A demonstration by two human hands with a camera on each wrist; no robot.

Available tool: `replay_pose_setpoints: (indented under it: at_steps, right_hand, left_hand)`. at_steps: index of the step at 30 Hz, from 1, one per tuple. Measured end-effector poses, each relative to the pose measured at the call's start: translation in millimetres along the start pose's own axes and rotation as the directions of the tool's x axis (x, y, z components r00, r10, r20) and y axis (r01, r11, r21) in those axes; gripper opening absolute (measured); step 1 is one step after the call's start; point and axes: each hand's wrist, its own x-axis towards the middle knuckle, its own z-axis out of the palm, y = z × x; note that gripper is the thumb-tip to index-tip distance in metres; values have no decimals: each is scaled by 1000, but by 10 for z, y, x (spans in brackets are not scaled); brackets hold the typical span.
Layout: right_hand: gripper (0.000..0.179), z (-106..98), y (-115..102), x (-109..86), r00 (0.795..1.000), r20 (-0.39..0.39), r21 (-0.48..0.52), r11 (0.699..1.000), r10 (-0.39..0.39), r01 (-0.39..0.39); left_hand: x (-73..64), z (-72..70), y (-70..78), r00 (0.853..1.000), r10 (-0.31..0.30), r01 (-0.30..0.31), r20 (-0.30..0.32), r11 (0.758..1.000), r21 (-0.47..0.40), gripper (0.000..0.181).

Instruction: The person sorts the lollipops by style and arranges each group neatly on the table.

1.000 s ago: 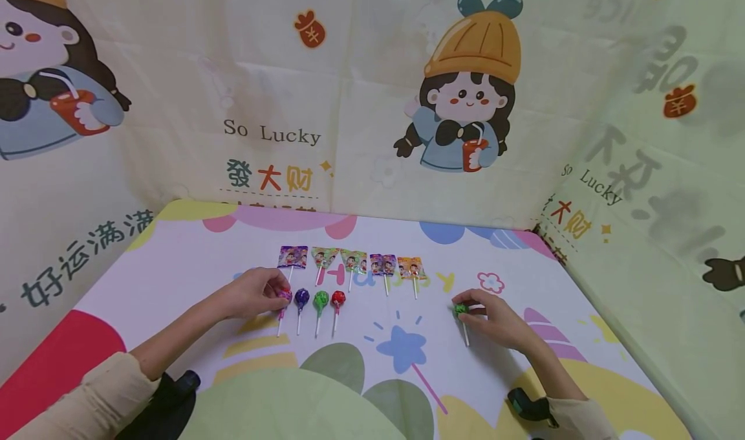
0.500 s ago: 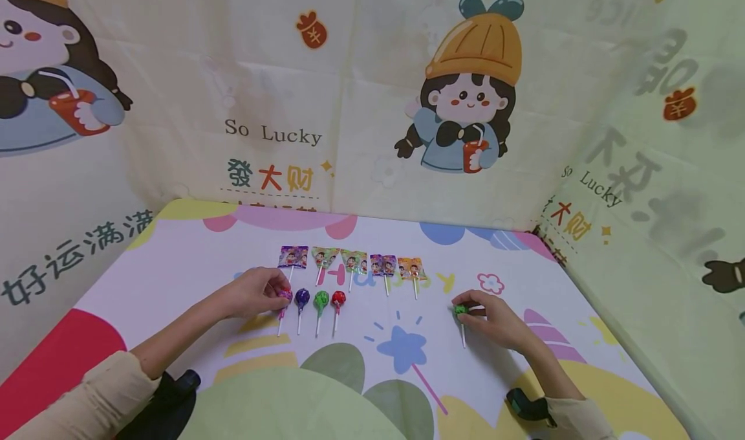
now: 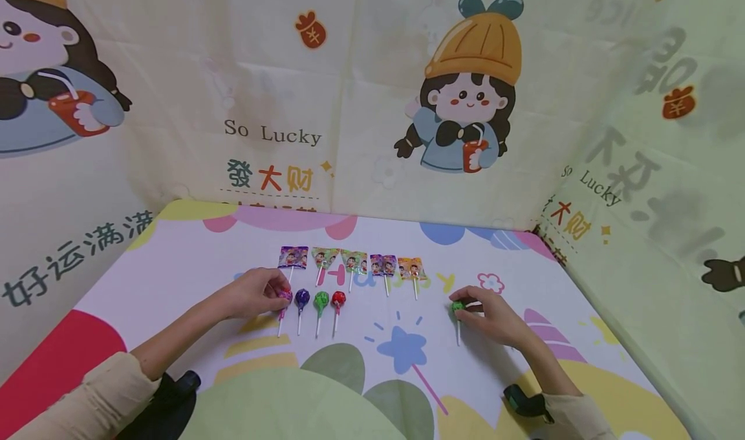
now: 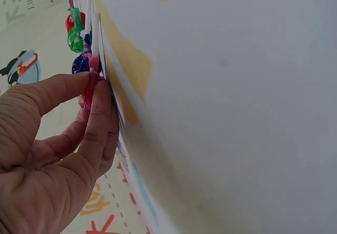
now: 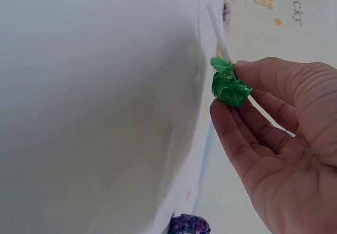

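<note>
My left hand (image 3: 253,294) pinches the pink-wrapped lollipop (image 4: 88,94) between thumb and fingers at the left end of a row. Beside it lie a dark blue lollipop (image 3: 302,298), a green lollipop (image 3: 321,300) and a red lollipop (image 3: 339,299), white sticks towards me. Further right, my right hand (image 3: 495,316) pinches another green lollipop (image 5: 231,89) by its wrapped head, its stick pointing towards me in the head view. Fingers partly cover both held heads.
Behind the row lie several flat-wrapped lollipops, among them a purple one (image 3: 293,257) and an orange one (image 3: 412,268). A purple-wrapped candy (image 5: 189,224) shows at the bottom of the right wrist view. Printed cloth walls (image 3: 361,103) enclose the table (image 3: 372,239).
My right hand has shifted slightly left with the green lollipop, whose stick has swung from slanting to nearly straight towards me. The left hand and the row have not visibly moved.
</note>
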Motion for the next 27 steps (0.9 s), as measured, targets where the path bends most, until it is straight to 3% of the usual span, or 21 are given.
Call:
replay_pose_setpoints:
  at_steps: [27]
  right_hand:
    - [26, 139, -274, 242, 997, 10, 22, 997, -77, 77]
  left_hand:
    - [-9, 12, 13, 1000, 2, -2, -3, 1000, -7, 22]
